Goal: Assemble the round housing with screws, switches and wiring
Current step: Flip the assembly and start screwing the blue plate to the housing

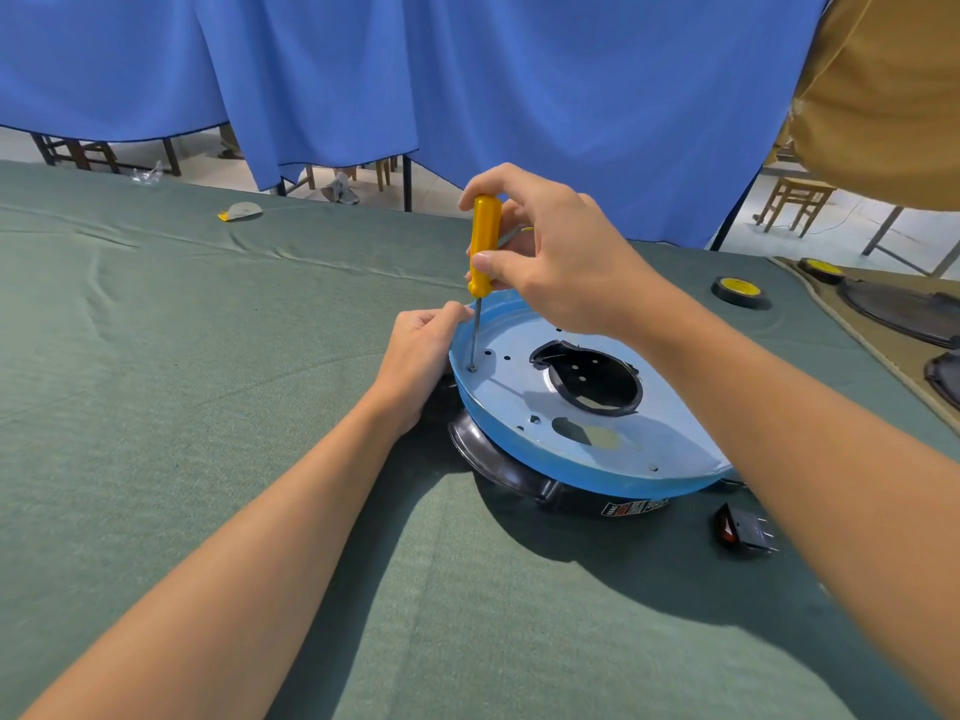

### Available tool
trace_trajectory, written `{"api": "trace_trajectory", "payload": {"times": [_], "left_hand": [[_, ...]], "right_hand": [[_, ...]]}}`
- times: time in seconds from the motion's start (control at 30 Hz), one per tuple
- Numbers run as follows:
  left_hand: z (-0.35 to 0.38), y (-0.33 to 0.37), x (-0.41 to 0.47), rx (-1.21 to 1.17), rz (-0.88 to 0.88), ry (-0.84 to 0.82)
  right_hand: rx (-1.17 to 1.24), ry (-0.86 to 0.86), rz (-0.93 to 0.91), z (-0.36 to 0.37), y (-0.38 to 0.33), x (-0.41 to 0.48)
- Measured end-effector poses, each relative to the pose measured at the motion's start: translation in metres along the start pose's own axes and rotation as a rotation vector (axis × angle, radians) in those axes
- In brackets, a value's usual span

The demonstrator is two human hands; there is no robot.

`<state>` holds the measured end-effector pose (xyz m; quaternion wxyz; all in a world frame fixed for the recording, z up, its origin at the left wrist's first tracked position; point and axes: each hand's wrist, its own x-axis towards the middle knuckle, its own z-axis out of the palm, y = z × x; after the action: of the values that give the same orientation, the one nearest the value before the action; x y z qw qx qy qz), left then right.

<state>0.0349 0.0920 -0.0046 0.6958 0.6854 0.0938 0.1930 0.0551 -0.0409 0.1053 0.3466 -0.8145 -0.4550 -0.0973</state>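
The round housing (524, 475) lies upside down on the green cloth, its black body under a blue-filmed metal base plate (514, 402) with a large round opening and several small holes. My right hand (550, 257) grips the yellow handle of a screwdriver (484, 246), held upright. Its tip sits on a screw (472, 368) near the plate's left rim. My left hand (423, 356) rests at the housing's left edge, fingers curled against the rim beside the shaft. A black switch with a red rocker (745, 530) lies on the cloth to the right.
A roll of black tape with a yellow core (740, 292) sits at the back right, a second one (821, 270) beyond it. Dark round parts (904, 314) lie on a tan mat at the far right. A small packet (240, 211) lies far left. Blue curtains hang behind.
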Motion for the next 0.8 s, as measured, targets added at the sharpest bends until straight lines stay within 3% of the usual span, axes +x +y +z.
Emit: {"api": "trace_trajectory", "payload": {"times": [0.17, 0.3, 0.47, 0.6, 0.7, 0.8], "left_hand": [[-0.001, -0.001, 0.000, -0.024, 0.023, -0.011], [-0.001, -0.001, 0.000, -0.031, 0.038, -0.033], [-0.003, 0.002, -0.002, 0.001, 0.059, -0.043], [-0.013, 0.019, -0.006, 0.085, 0.273, 0.081], [-0.027, 0.029, -0.013, 0.283, 0.438, -0.051], [-0.026, 0.033, -0.021, 0.428, 0.480, -0.108]], "right_hand": [[-0.224, 0.072, -0.007, 0.005, -0.003, 0.007], [-0.388, 0.028, 0.043, 0.007, -0.008, 0.011], [-0.337, -0.054, -0.013, -0.002, -0.013, 0.014], [-0.384, -0.009, 0.067, -0.002, -0.008, 0.014], [-0.427, 0.011, 0.155, -0.003, -0.007, 0.017], [-0.513, 0.031, 0.184, -0.001, -0.011, 0.019]]}}
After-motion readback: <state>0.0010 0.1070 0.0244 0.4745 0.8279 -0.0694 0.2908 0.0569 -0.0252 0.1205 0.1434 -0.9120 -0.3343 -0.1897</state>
